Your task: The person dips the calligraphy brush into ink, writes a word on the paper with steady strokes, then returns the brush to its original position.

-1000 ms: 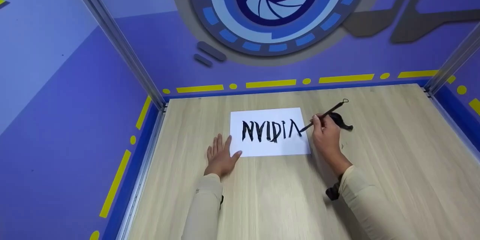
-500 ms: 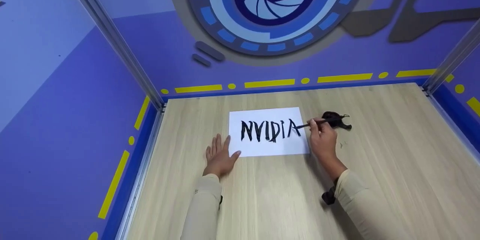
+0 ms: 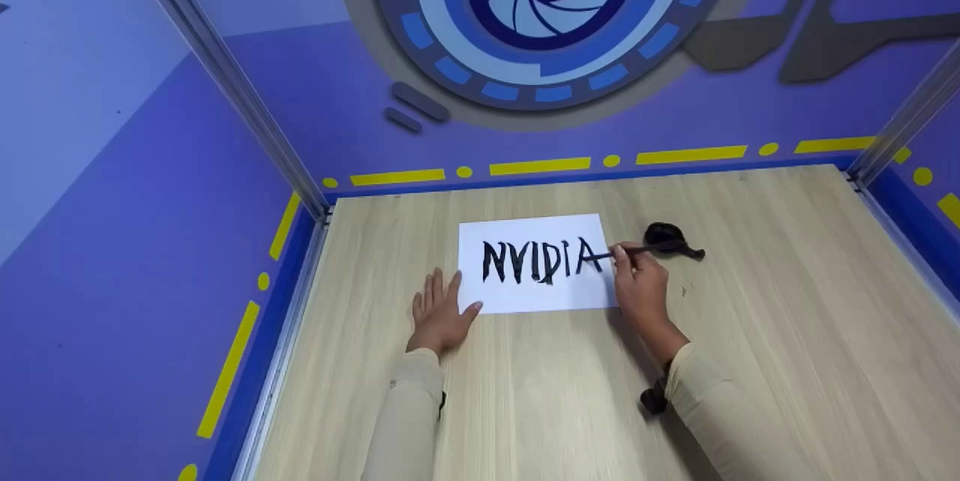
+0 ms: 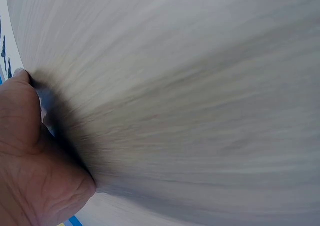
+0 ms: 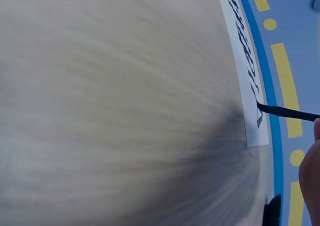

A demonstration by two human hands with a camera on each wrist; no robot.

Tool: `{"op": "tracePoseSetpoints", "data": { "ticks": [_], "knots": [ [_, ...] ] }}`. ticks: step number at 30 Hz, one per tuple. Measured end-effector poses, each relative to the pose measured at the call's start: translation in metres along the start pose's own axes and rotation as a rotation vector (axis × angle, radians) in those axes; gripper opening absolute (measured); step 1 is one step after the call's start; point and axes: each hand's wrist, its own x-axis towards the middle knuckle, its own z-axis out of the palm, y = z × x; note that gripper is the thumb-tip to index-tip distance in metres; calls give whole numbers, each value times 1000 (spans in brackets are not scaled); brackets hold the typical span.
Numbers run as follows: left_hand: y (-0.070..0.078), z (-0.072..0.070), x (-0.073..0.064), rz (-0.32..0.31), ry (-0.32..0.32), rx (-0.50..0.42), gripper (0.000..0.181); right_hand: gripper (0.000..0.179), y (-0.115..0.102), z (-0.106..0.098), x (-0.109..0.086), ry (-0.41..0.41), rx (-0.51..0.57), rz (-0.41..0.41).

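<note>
A white sheet of paper (image 3: 510,302) lies on the wooden table, with the black brushed letters "NVIDIA" across its middle. My right hand (image 3: 643,286) pinches a dark writing brush (image 3: 636,249) near the paper's right edge. The brush slants low, its tip at the crossbar of the last letter; the right wrist view also shows the brush tip (image 5: 261,106) at the lettering. My left hand (image 3: 441,314) lies spread at the paper's lower left, thumb and fingertips on its edge. In the left wrist view, part of the left hand (image 4: 35,156) rests on the tabletop.
Just beyond the right hand sits a black inkwell-like dish (image 3: 663,233) with a tail-like end, partly overlapped by the brush. Small dark marks (image 3: 683,291) dot the wood nearby. Blue-purple panels (image 3: 300,98) with metal corner posts (image 3: 247,83) enclose the table (image 3: 540,391) at the back and sides.
The brush has gone from steeply slanted to nearly level, and its tip has moved left from the last letter's right leg, adding a crossbar. My left hand has stayed put.
</note>
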Motion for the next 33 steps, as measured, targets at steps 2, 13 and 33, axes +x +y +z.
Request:
{"op": "tracePoseSetpoints", "data": {
  "ticks": [2,13,33],
  "knots": [
    [0,0,0,-2,0,-3,79,23,1,0,0,0,-20,-8],
    [-2,0,2,1,-4,6,78,19,4,-2,-2,38,-36,-75],
    [-1,2,2,-4,-5,-7,79,23,-6,-7,-5,147,256,102]
  ]
}}
